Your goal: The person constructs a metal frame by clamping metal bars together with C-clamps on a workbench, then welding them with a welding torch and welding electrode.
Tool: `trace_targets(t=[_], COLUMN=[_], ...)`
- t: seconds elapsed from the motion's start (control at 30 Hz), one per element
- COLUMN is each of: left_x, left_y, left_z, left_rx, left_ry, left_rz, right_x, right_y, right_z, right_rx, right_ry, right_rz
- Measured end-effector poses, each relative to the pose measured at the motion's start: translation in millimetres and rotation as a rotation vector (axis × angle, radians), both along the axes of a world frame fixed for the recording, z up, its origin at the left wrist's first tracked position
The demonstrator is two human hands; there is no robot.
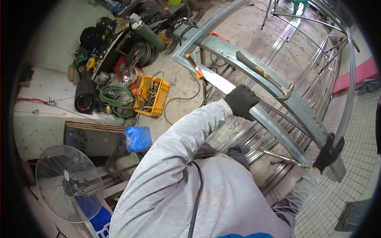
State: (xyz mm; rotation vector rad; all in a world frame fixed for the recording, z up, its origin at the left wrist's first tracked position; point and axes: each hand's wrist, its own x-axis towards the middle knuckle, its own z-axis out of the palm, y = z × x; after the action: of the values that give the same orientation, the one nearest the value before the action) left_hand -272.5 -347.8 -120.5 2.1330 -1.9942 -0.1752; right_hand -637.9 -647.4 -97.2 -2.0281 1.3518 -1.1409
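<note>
Left hand (242,102) and right hand (328,152) clench fingers around the galvanized steel rail (270,121) beside the hammer (264,73). The rail looks stiff, heavy and sharp-edged.

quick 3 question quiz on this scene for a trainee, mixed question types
1. True or false: the left hand and the right hand are both gloved and both grip the curved steel beam.
2. The hammer lies: A on a chair, B on the beam, C on a wall hook.
3. Fill in: the crate holding tools is ____ in colour.

Key: 1 true; 2 B; 3 yellow.
</note>
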Motion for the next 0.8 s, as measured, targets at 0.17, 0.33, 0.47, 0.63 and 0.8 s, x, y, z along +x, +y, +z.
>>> trace_targets(t=[0.17,0.33,0.47,0.63,0.8], left_x=[-40.8,-54.5,-40.1,-52.3,-159.8], left_y=[31.0,163.3,340.6,560.8,728.6], left_z=[-8.2,-35.1,-188.6,-232.4,-333.3], left_rx=[-0.338,-0.361,-0.103,0.033,0.487], left_ry=[-0.045,0.368,0.832,0.912,0.823], left_rz=[0.166,0.235,0.916,1.742,1.724], right_x=[171.7,247.9,274.4,271.9,272.5], right_y=[151.6,221.4,242.3,248.2,240.2], right_z=[49.0,9.1,-21.2,-21.7,-33.4], right_rx=[-0.263,-0.123,-0.257,-0.350,-0.510], right_ry=[0.124,0.478,0.748,0.748,0.744], right_rz=[0.653,0.935,0.727,0.703,0.710])
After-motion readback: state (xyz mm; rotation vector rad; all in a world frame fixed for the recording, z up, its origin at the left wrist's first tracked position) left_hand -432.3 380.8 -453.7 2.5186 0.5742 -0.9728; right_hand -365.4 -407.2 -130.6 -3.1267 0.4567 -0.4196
